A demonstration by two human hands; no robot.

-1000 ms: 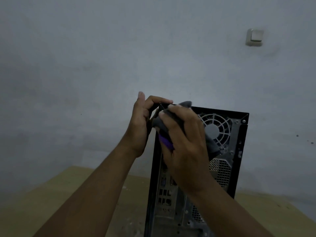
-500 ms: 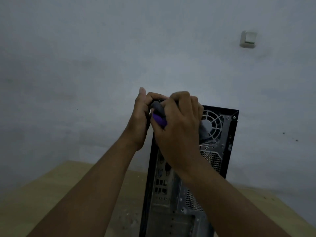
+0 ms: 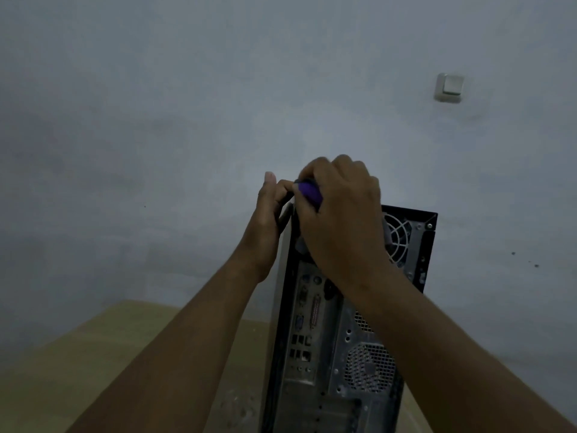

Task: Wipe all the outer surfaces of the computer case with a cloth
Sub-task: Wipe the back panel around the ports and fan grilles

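Right fingers: curled tight over a bunched purple-and-grey cloth. Only a purple fold shows at your thumb side, with a grey scrap below your palm.
Right hand: just above the middle of the frame, knuckles up and its back toward you. It presses the cloth onto the top left corner of the case. Your forearm comes in from the lower right and crosses the rear panel.
Left fingers: hooked round the top left edge of the case, with your thumb straight up beside them.
Left hand: just left of your right hand, palm against the case's side. The forearm rises from the lower left.
Case: the black metal tower computer case stands upright in the lower centre-right. Its grey rear panel of ports and fan grilles faces you.
Table: a pale wooden tabletop under the case, lower left.
Wall: a grey-blue wall with a white light switch at the upper right.
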